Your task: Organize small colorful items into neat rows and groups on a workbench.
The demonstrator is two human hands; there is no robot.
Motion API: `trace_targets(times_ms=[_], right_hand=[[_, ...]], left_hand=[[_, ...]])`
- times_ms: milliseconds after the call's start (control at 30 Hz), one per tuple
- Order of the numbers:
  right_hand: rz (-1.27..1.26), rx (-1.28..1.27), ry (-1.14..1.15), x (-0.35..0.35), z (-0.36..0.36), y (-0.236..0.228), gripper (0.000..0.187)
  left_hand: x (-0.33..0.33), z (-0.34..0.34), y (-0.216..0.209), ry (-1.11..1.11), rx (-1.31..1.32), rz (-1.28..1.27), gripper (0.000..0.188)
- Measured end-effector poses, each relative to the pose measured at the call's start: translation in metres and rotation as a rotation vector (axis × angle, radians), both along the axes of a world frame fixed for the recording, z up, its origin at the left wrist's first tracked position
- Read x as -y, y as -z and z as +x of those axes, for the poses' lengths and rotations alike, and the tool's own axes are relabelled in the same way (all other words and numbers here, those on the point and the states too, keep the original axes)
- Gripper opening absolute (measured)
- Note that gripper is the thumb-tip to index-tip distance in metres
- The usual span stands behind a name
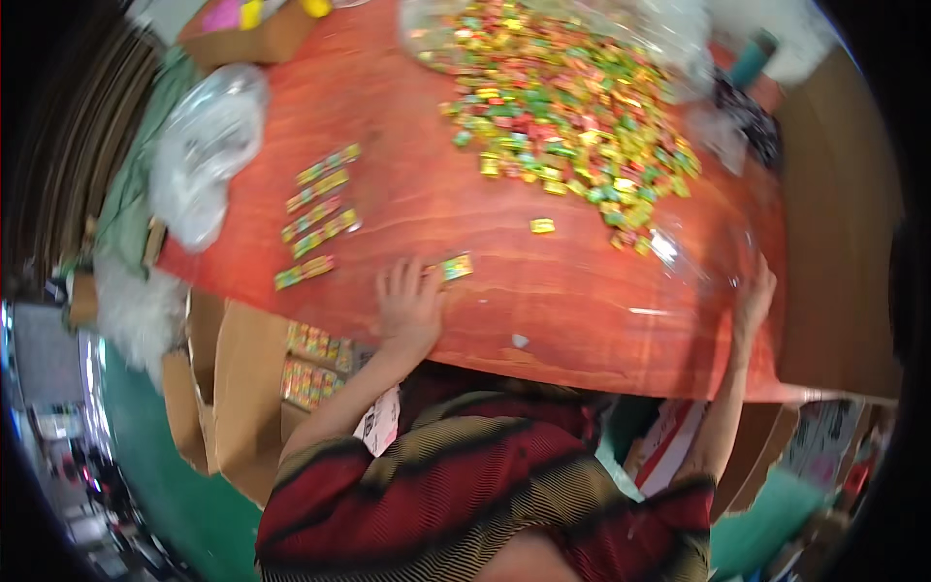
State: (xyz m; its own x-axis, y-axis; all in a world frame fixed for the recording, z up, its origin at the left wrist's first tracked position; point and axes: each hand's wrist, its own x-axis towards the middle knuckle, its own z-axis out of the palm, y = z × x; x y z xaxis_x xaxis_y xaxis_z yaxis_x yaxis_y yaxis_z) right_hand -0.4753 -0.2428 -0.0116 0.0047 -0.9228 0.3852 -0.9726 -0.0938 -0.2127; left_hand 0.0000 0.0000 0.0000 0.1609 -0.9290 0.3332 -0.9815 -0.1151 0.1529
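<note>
My left hand [409, 306] lies on the red tabletop near its front edge, fingers spread. Beside its thumb is a short row of small wrapped pieces [455, 267], coloured yellow and green. At the right, my right hand [754, 299] has its fingers closed at the edge of a clear plastic bag [693, 257], slightly blurred. One yellow wrapped piece [542, 226] lies alone between my hands. Beyond it spreads a big heap of shiny wrapped pieces [582, 126] in yellow, green and red. Several neat rows of such pieces [325, 228] lie to the left of the heap.
A clear plastic bag [208, 155] lies at the table's left edge. Below that edge, an open cardboard box [254, 373] holds packed rows of pieces [315, 383]. A cardboard panel [836, 233] stands along the right side. Another box [247, 44] is at the far left.
</note>
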Motion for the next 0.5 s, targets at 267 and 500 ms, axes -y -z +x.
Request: trace_targets(times_ms=[267, 500], right_hand=[[0.090, -0.038, 0.208, -0.019, 0.048, -0.028, 0.041], [-0.152, 0.289, -0.199, -0.047, 0.096, -0.057, 0.035]], left_hand=[[-0.020, 0.032, -0.013, 0.033, -0.115, -0.067, 0.040], [-0.068, 0.083, -0.018, -0.032, -0.084, -0.034, 0.036]])
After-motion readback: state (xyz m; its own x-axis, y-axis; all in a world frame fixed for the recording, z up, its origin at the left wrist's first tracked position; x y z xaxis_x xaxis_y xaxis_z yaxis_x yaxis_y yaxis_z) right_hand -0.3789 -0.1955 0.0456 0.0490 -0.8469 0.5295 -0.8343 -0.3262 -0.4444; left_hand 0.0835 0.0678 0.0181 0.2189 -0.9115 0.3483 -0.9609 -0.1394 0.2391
